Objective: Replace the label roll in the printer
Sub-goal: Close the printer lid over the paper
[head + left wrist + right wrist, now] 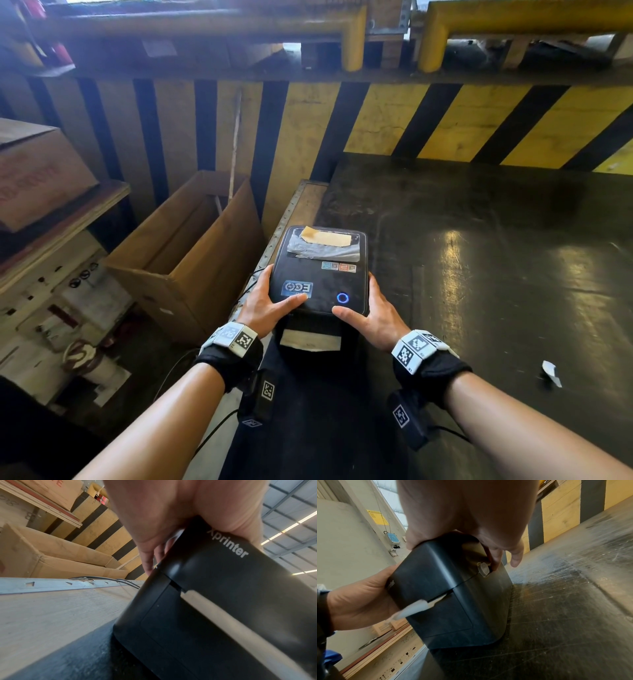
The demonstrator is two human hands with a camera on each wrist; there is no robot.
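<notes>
A black label printer (318, 274) stands at the left edge of a dark table mat (496, 257), its lid down and a blue ring light (342, 298) glowing on top. A pale label strip (310, 341) pokes out of its front slot. My left hand (263, 308) grips the printer's left side with the thumb across the lid. My right hand (373, 315) grips the right side, thumb on top. In the right wrist view its fingers (496, 558) curl at a beige side latch (476, 555). The roll inside is hidden.
An open cardboard box (185, 253) stands on the floor to the left, below the table edge. A yellow and black striped wall (411, 120) closes the back. A small paper scrap (551, 373) lies on the mat at the right. Thin cables (109, 579) run off the printer's left.
</notes>
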